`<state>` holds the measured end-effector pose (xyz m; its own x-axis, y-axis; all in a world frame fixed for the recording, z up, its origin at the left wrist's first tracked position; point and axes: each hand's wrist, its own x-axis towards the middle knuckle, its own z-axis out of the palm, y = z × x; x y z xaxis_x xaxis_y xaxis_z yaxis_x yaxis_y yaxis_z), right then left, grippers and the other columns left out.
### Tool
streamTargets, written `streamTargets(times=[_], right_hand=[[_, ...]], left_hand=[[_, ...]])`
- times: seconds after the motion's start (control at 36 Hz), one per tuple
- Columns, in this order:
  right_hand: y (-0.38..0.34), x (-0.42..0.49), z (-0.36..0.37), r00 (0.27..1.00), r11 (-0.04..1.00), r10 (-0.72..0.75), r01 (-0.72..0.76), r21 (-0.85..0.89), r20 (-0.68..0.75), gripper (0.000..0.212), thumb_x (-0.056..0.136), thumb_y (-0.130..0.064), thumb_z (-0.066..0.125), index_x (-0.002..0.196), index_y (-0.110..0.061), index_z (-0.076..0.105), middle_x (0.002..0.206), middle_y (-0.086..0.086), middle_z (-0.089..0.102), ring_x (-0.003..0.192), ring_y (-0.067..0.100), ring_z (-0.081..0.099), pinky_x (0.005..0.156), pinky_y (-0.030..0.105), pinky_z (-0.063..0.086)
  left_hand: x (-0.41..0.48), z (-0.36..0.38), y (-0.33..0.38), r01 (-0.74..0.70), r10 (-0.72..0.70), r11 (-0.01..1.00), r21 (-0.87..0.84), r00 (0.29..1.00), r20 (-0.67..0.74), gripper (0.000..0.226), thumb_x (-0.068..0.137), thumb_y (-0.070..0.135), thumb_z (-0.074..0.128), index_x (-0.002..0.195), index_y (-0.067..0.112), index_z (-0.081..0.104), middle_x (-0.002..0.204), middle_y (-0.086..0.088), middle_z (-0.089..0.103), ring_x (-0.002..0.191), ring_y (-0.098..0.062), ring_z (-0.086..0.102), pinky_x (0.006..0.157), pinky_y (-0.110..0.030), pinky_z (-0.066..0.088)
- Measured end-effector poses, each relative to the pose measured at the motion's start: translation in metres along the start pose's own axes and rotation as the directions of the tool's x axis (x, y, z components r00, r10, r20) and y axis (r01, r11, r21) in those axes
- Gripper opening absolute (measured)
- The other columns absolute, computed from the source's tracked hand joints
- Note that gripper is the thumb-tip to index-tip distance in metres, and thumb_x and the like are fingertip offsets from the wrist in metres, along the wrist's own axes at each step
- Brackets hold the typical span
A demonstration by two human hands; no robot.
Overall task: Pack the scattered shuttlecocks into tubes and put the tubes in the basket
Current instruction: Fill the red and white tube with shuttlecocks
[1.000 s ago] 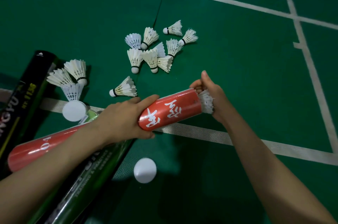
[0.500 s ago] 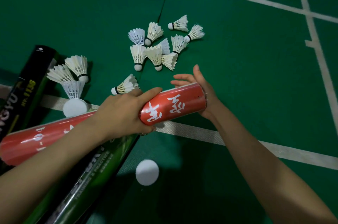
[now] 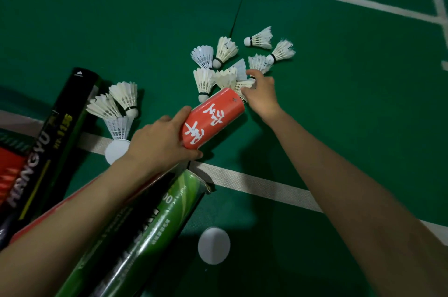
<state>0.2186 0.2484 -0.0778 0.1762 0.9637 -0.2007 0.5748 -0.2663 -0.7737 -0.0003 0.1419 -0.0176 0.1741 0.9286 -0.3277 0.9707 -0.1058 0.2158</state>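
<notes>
The black tube (image 3: 52, 141) lying at the left carries the big white letters "HANGYU" along its side, and beside them small yellow signs that look like "11" with more characters, too blurred to read surely. The red tube (image 3: 213, 120) shows two large white brush-style Chinese characters, which cannot be read with certainty. The green tube (image 3: 145, 231) has white print, where only "00" is clear.
</notes>
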Motion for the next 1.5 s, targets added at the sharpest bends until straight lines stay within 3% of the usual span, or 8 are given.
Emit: streamTargets(times=[0.11,0.22,0.39,0.67,0.92,1.06,1.36,1.5], right_hand=[[0.007,0.001,0.012,0.994,0.997,0.067,-0.069,0.020,0.081,0.031,0.091,-0.011,0.057,0.122,-0.011,0.061,0.127,0.009,0.057,0.110,0.023,0.056,0.084,0.024,0.042],[0.017,-0.004,0.010,0.993,0.995,0.075,-0.068,0.077,-0.089,0.018,0.089,-0.014,0.062,0.105,-0.009,0.068,0.110,0.008,0.066,0.097,0.021,0.059,0.083,0.025,0.044],[0.019,-0.045,-0.032,0.932,0.957,-0.143,0.216,0.192,-0.334,0.010,0.086,-0.008,0.059,0.094,-0.015,0.060,0.093,0.006,0.061,0.079,0.011,0.053,0.071,0.022,0.040],[-0.005,-0.115,-0.073,0.983,0.929,-0.183,0.167,0.332,0.019,0.025,0.099,-0.011,0.041,0.123,-0.019,0.045,0.087,-0.004,0.058,0.067,-0.006,0.055,0.065,0.012,0.044],[-0.010,-0.133,-0.081,0.989,0.913,-0.140,0.113,0.393,0.041,0.051,0.099,-0.049,0.024,0.143,-0.025,0.032,0.128,-0.013,0.046,0.107,-0.017,0.046,0.082,-0.001,0.033],[-0.014,-0.138,-0.084,0.980,0.913,-0.162,0.104,0.395,0.115,0.045,0.102,-0.037,0.020,0.144,-0.024,0.031,0.105,-0.022,0.050,0.082,-0.029,0.049,0.069,-0.007,0.034],[-0.013,-0.141,-0.086,0.970,0.892,-0.166,0.071,0.446,0.176,0.059,0.092,-0.062,0.023,0.145,-0.036,0.024,0.114,-0.027,0.047,0.096,-0.028,0.046,0.085,0.006,0.033],[-0.015,-0.139,-0.087,0.967,0.894,-0.153,0.049,0.445,0.202,0.050,0.099,-0.047,0.024,0.148,-0.037,0.021,0.112,-0.034,0.040,0.090,-0.034,0.043,0.086,0.006,0.030]], left_hand=[[0.002,-0.002,-0.006,0.026,-0.026,0.999,-0.046,1.000,0.000,0.104,0.067,0.067,0.068,0.146,0.035,0.009,0.124,-0.005,0.053,0.101,-0.028,0.059,0.083,-0.037,0.050],[0.000,-0.003,-0.007,0.039,-0.038,0.998,-0.047,0.999,0.013,0.103,0.066,0.067,0.067,0.146,0.035,0.010,0.124,-0.005,0.053,0.103,-0.029,0.058,0.083,-0.036,0.047],[-0.010,-0.001,-0.003,-0.013,0.016,0.998,-0.056,0.998,0.062,0.104,0.067,0.065,0.069,0.146,0.039,0.007,0.121,-0.002,0.052,0.100,-0.025,0.058,0.083,-0.034,0.048],[-0.032,-0.007,0.017,-0.180,0.181,0.972,-0.151,0.983,-0.008,0.102,0.064,0.068,0.068,0.144,0.045,0.008,0.129,0.007,0.049,0.101,-0.020,0.059,0.081,-0.035,0.051],[-0.039,-0.015,0.028,-0.230,0.225,0.969,-0.091,0.972,-0.059,0.103,0.066,0.067,0.067,0.146,0.043,0.006,0.133,0.009,0.048,0.105,-0.019,0.058,0.080,-0.032,0.050],[-0.039,-0.015,0.036,-0.248,0.243,0.966,-0.075,0.967,-0.070,0.102,0.067,0.066,0.067,0.147,0.042,0.007,0.134,0.008,0.048,0.106,-0.018,0.057,0.079,-0.030,0.048],[-0.036,-0.014,0.048,-0.233,0.226,0.971,-0.055,0.969,-0.100,0.101,0.067,0.065,0.067,0.146,0.040,0.010,0.121,0.006,0.053,0.096,-0.019,0.059,0.077,-0.030,0.048],[-0.035,-0.014,0.048,-0.224,0.219,0.973,-0.047,0.971,-0.098,0.101,0.067,0.066,0.067,0.146,0.041,0.009,0.118,0.006,0.053,0.095,-0.018,0.059,0.079,-0.031,0.049]])
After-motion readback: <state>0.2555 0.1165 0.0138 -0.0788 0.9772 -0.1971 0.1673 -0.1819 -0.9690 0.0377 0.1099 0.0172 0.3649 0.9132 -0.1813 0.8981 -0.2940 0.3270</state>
